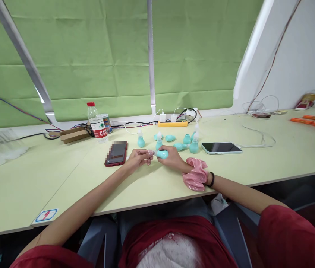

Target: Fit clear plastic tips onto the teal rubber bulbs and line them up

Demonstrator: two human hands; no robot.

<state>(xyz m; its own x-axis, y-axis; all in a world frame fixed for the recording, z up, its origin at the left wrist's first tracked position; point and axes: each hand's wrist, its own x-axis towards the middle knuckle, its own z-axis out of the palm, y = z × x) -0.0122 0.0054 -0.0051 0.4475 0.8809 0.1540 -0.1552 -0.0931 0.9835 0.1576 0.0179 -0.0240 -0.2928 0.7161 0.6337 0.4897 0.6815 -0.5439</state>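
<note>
My right hand (172, 159) is wrapped round a turquoise squeeze bulb (162, 154), its narrow end turned left. In the fingertips of my left hand (139, 160) is a small clear nozzle (151, 152), right at the mouth of the bulb; whether it sits inside cannot be made out. Just beyond my hands stand turquoise nasal aspirators with clear tips, one at the left (141, 140), one behind the held bulb (159, 142) and one at the right (194, 145). Several turquoise bulbs, such as this one lying on its side (170, 138), are among them.
A red-cased phone (116, 153) lies left of my hands, a light-cased phone (221, 148) to the right. At the back are a water bottle (97, 124), a can (106, 123), a cardboard tray (75, 134) and a yellow power strip (173, 123) with cables. Orange tools (314, 121) lie far right.
</note>
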